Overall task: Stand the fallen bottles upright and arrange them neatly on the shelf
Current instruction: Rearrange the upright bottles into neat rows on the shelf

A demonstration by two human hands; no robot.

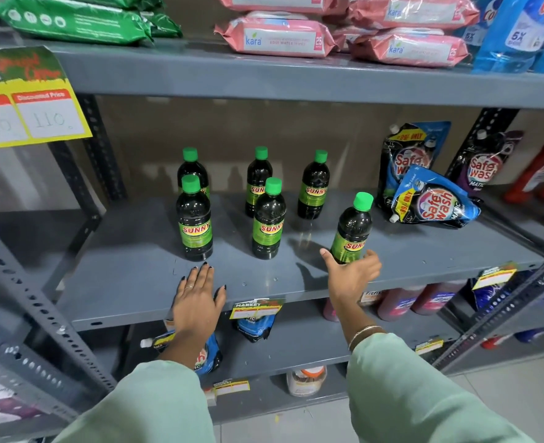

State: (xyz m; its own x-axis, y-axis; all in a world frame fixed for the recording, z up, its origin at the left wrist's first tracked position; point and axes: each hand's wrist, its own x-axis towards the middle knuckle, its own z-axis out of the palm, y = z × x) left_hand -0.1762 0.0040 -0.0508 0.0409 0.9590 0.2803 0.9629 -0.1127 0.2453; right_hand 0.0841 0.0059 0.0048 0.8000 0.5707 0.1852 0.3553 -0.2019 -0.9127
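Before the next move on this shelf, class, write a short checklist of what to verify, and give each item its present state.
1. All six Sunny bottles standing: ok; the front right bottle looks slightly tilted, perhaps from the wide lens.
2. Right hand on that bottle: cannot tell; it is at the base, grip hidden.
3. Left hand free: ok, flat on the shelf.
4. Rows neat: not ok; the front right bottle sits out of line.
5. Fallen Safewash pouch clear of the bottles: ok.
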